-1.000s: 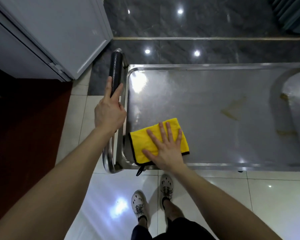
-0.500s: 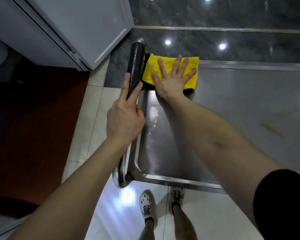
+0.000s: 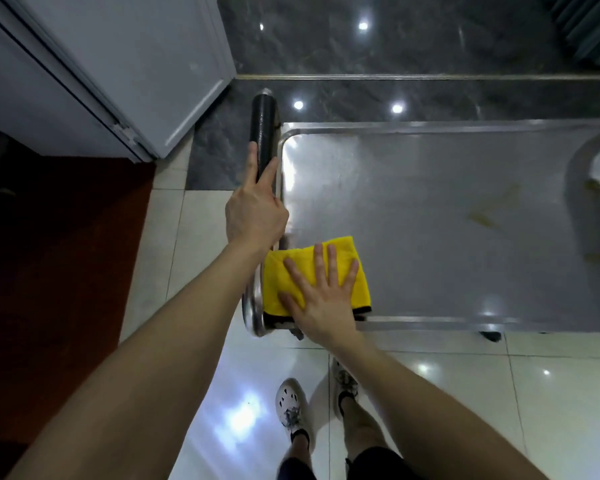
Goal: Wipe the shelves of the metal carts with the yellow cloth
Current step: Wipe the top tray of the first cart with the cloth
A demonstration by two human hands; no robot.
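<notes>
A folded yellow cloth [image 3: 352, 261] lies flat on the near left corner of the metal cart's top shelf [image 3: 430, 209]. My right hand [image 3: 321, 299] presses on the cloth with straight, spread fingers. My left hand [image 3: 255, 211] grips the cart's handle [image 3: 263, 129], a black padded bar along the shelf's left end, with the forefinger and thumb stretched along it. The shelf shows brownish stains toward its right side.
A white cabinet door [image 3: 129, 71] stands at the upper left, close to the handle. Dark marble wall [image 3: 395, 39] runs behind the cart. A dark red floor area [image 3: 59, 254] lies left; glossy pale tiles and my feet [image 3: 291, 407] are below.
My right hand slid the cloth from the shelf's far left corner back to the near left corner. The left hand kept its grip on the handle.
</notes>
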